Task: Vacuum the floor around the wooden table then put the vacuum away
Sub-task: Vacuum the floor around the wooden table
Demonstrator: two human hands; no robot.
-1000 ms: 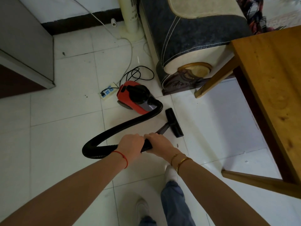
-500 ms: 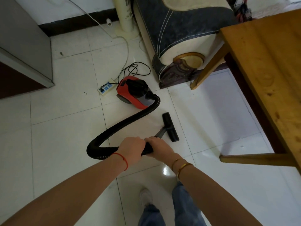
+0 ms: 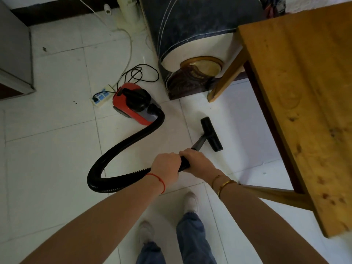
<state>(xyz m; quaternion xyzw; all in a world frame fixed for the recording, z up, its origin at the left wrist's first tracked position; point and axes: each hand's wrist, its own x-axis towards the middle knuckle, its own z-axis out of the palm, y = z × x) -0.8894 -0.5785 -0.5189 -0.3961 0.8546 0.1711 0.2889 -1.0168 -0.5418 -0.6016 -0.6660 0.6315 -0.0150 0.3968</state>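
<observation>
A red and black canister vacuum sits on the white tiled floor. Its black ribbed hose loops left and back to the handle. My left hand grips the hose end, and my right hand grips the black wand just ahead of it. The wand runs down to a black floor nozzle that lies flat on the tiles beside the wooden table, which fills the right side.
A dark sofa arm stands behind the nozzle, next to the table leg. A white power strip and looped black cord lie behind the vacuum. A grey cabinet is at far left. My feet stand below.
The nozzle has slid right and away from me, toward the table. The hose has stretched out with it. Both hands keep their hold.
</observation>
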